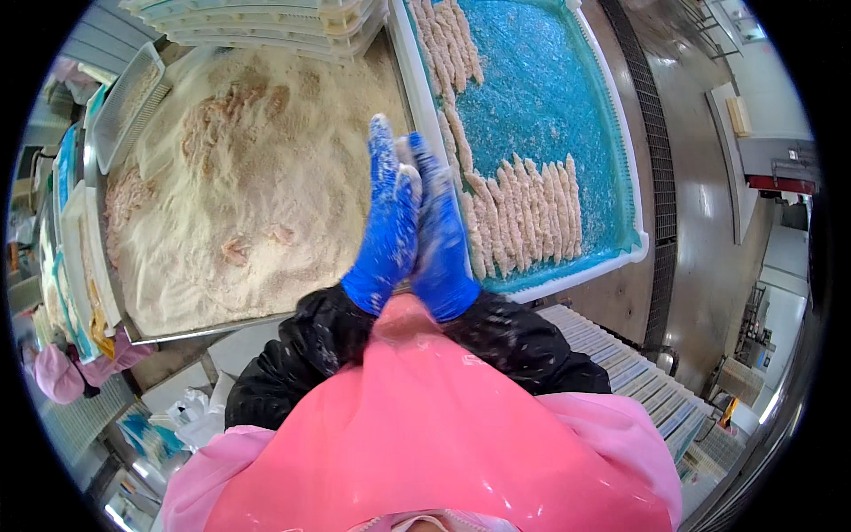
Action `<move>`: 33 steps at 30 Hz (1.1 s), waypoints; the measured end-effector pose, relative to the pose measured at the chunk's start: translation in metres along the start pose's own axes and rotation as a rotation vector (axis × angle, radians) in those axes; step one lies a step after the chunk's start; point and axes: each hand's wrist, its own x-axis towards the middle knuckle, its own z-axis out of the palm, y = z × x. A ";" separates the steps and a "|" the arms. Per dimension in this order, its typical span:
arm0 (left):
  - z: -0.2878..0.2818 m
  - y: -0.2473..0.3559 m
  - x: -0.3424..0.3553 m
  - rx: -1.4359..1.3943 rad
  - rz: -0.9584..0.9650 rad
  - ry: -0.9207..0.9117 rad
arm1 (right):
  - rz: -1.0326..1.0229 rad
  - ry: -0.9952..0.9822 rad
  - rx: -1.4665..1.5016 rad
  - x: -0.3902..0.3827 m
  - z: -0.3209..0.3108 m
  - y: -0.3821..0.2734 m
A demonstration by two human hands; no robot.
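My left hand (386, 222) and my right hand (436, 226), in blue gloves dusted with pale crumbs, are pressed palm to palm, fingers stretched forward. Between them a whitish bit shows near the fingertips; I cannot tell whether it is a breaded strip or crumb-coated glove. They hover over the border between a metal tray of pale breadcrumbs (301, 204) on the left and a white tray lined with blue sheet (523, 97) on the right. Breaded strips (532, 213) lie side by side in the blue-lined tray, in a near row and a far group. Pinkish raw meat pieces (235, 250) lie partly buried in the crumbs.
Stacked white trays (266, 22) stand at the far edge of the crumb tray. A white basket (133, 102) sits at its far left corner. Below right is a pale slatted stack (629, 372). A dark floor grate (656, 177) runs along the right.
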 end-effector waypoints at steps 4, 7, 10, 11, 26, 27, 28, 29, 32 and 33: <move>0.027 0.015 0.001 0.083 0.217 0.029 | -0.055 -0.053 -0.298 0.051 -0.059 -0.026; 0.026 0.036 0.008 0.242 0.441 0.045 | 0.007 -0.014 0.031 0.081 -0.107 -0.020; -0.044 0.020 0.004 0.323 0.402 0.154 | 0.019 -0.041 -0.179 0.102 -0.121 -0.007; -0.063 0.009 0.003 0.333 0.355 0.170 | 0.017 -0.029 -0.260 0.104 -0.127 -0.001; -0.289 -0.035 -0.043 0.834 0.277 0.416 | 0.080 -0.510 -1.064 0.009 0.034 0.201; -0.296 -0.033 -0.042 0.864 0.293 0.397 | -0.037 -0.531 -1.235 0.011 0.038 0.220; -0.299 -0.035 -0.042 0.623 0.279 0.437 | -0.160 -0.548 -1.402 0.012 0.042 0.237; -0.301 -0.026 -0.039 0.732 0.284 0.396 | -0.291 -0.560 -1.568 0.016 0.041 0.254; -0.313 0.020 -0.033 1.164 0.399 0.334 | -0.176 -0.520 -1.464 0.012 0.025 0.277; -0.313 0.033 -0.030 1.395 0.429 0.441 | -0.081 -0.513 -1.428 0.009 0.020 0.274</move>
